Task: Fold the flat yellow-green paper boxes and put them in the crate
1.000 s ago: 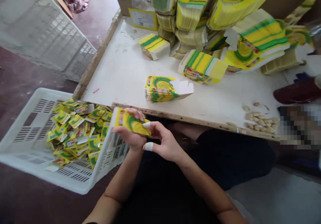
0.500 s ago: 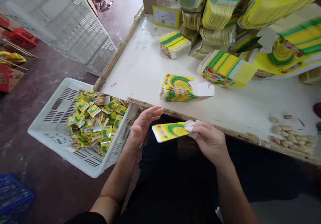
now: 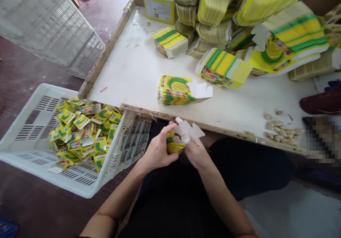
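Note:
A small yellow-green carton [image 3: 174,146] is held between my two hands, over my lap and just in front of the table edge. My left hand [image 3: 160,147] wraps round its left side. At the carton's white flaps, the fingers of my right hand [image 3: 196,152] are pressed together; the fingertips are partly hidden. The carton has been opened up, with white inner flaps [image 3: 188,129] standing out. Beyond the hands, a short stack of flat cartons [image 3: 176,90] lies on the white table [image 3: 128,78].
A white crate [image 3: 93,191] of yellow cartons [image 3: 82,131] stands at the left. Bundled flat cartons [image 3: 218,7] are piled at the back of the table. Peanuts [image 3: 283,131] lie at the right edge. A tall white crate [image 3: 61,25] leans at the upper left.
My left hand has closed round the carton, which was flat in my right hand and now stands opened. Both hands have come together. The view has shifted to the right.

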Demonstrator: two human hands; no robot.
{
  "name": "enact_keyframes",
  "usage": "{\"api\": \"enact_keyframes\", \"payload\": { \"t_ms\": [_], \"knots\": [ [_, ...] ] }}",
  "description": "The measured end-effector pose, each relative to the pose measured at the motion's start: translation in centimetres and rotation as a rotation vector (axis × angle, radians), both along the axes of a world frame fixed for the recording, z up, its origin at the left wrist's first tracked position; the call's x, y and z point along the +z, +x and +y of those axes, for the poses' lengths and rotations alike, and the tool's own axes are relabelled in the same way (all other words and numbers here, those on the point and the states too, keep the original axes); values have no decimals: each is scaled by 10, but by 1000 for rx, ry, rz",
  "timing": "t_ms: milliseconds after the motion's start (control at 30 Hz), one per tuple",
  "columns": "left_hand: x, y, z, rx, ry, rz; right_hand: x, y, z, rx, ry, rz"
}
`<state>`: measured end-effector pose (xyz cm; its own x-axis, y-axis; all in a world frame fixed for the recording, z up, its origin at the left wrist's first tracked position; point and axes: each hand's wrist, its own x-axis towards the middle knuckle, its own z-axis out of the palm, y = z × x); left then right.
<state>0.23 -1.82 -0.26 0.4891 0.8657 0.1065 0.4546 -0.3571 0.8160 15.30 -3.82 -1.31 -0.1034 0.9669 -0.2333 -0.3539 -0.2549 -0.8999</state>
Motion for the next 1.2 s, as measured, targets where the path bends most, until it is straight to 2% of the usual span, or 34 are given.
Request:
{"api": "enact_keyframes", "payload": {
  "t_ms": [100,167,233,300,400,467,533,633,800,1067,1200],
  "knots": [
    [-4,2,-2,-62,140,-47,0,-1,5,174,-143,205],
    [-4,2,-1,-52,176,-58,0,0,7,185,-162,221],
    [-2,2,-1,-26,145,-44,-1,2,6,163,-131,204],
    [0,1,0,-17,55,-13,-2,3,2,157,-17,139],
    [0,2,1,-28,-73,-3,-3,2,-6,110,248,-175],
    [-4,3,1,-1,-62,-12,-4,2,-9,41,389,-405],
    [-10,3,1,71,0,34,-5,4,-9,-41,453,-529],
    [-14,-1,-1,155,87,127,-7,12,-6,-111,480,-606],
    [-5,-8,5,146,153,123,-12,25,-2,116,529,-728],
    [6,-14,21,30,115,112,-3,46,14,211,593,-710],
    [6,-7,20,100,146,145,1,31,13,108,501,-700]
  ]
}}
